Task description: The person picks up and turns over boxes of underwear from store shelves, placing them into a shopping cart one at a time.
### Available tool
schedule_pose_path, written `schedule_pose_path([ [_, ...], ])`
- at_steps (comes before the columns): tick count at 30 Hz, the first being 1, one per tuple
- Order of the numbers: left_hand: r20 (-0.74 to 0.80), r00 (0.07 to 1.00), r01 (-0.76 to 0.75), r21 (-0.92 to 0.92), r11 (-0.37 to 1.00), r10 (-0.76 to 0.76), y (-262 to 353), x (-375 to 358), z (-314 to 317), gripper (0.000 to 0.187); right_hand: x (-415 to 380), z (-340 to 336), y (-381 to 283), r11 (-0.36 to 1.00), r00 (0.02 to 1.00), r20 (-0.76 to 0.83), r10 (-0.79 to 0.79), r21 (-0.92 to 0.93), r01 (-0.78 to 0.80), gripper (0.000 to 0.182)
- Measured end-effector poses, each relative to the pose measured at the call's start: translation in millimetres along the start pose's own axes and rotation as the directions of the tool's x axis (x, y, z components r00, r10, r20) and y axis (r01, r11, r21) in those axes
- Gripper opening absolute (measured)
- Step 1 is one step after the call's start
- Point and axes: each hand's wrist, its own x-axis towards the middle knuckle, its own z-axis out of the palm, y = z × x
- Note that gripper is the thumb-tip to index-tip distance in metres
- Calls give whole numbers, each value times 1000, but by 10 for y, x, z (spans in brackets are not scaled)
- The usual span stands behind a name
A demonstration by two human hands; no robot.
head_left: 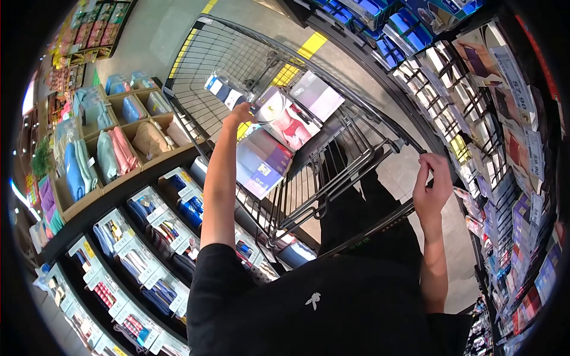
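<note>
My left hand [242, 113] reaches down into the shopping cart [196, 56], its fingers closed on the near end of a blue-and-white package [222, 90]. Beside these fingers lies a package with a red underwear picture [291, 127], partly under something clear and shiny. Closer to me in the cart is a purple-and-grey package [261, 163]. A pale lilac package [317, 98] rests farther right. My right hand [431, 184] is raised at the right end of the cart handle [374, 231], apart from it, fingers curled with nothing visible in them.
On the left, a shelf unit [89, 231] holds folded, packed clothing under wooden bins [127, 145] of coloured textiles. A rack of hanging underwear packages [475, 113] runs close along the right. Blue packages [409, 29] hang at the top right. Yellow floor tape [312, 44] shows beyond the cart.
</note>
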Motion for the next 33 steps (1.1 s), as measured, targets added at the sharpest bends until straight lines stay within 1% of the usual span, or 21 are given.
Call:
schedule_pose_path([
  [1,-17,1000,3,41,999,-3,42,-48,-7,83,2,-1,0,1000,1000,5,3,2,-4,16],
  [2,-15,1000,0,38,999,1,104,-60,-36,83,6,-1,-5,1000,1000,7,4,-3,-4,16],
  [4,31,999,36,15,999,-37,147,-17,-25,69,7,2,-18,1000,1000,16,18,-8,-17,16],
  [5,57,998,-6,59,998,3,167,16,-38,56,4,3,-15,1000,1000,21,19,-12,-19,16],
  [9,19,999,33,-42,999,-32,239,197,51,48,16,10,-22,999,1000,28,-4,-34,5,17],
  [10,20,999,33,-43,999,-32,257,212,63,48,20,8,-26,999,999,34,-6,-41,8,17],
  [13,81,996,-29,68,997,24,259,282,117,47,25,10,-42,999,1000,31,-5,-45,6,18],
  [15,71,978,-204,126,971,196,219,307,124,46,23,8,-37,999,1000,29,0,-39,1,18],
  [16,71,978,-206,127,970,199,292,254,38,46,20,9,-35,999,1000,29,6,-32,-5,18],
  [18,194,972,-113,-93,989,130,380,191,-89,48,19,5,-41,999,999,31,8,-36,-7,18],
  [19,197,972,-113,-93,989,129,408,166,-97,48,17,8,-41,999,999,33,8,-37,-7,17],
  [21,124,962,-235,-79,969,244,425,135,-114,52,11,11,-37,999,999,33,7,-40,-6,17],
  [22,122,962,-235,-78,969,243,437,140,-113,52,15,11,-36,999,1000,31,4,-45,-3,17],
  [24,199,961,-201,37,979,190,491,188,-116,56,17,11,-36,999,1000,24,-2,-42,3,17],
  [25,196,961,-206,38,978,195,513,223,-120,56,15,5,-33,999,1000,23,-5,-42,6,17],
  [27,262,961,-108,62,992,88,538,281,-132,49,18,-1,-27,999,1000,21,-6,-45,7,17],
  [28,258,962,-106,61,993,87,521,283,-133,49,14,2,-27,999,1000,22,-4,-42,5,18],
  [30,153,968,-187,-97,978,200,459,250,-156,49,-3,2,-5,1000,1000,18,-10,-29,10,18],
  [31,144,970,-184,-93,978,196,420,208,-163,49,-11,3,9,1000,1000,18,-12,-25,13,17],
  [32,-8,958,-286,-125,950,287,379,141,-150,47,-15,-1,17,1000,1000,17,-16,-21,16,17],
  [33,-163,916,-389,-138,911,366,367,40,-159,45,-16,-5,18,1000,1000,9,-24,-16,24,17],
])
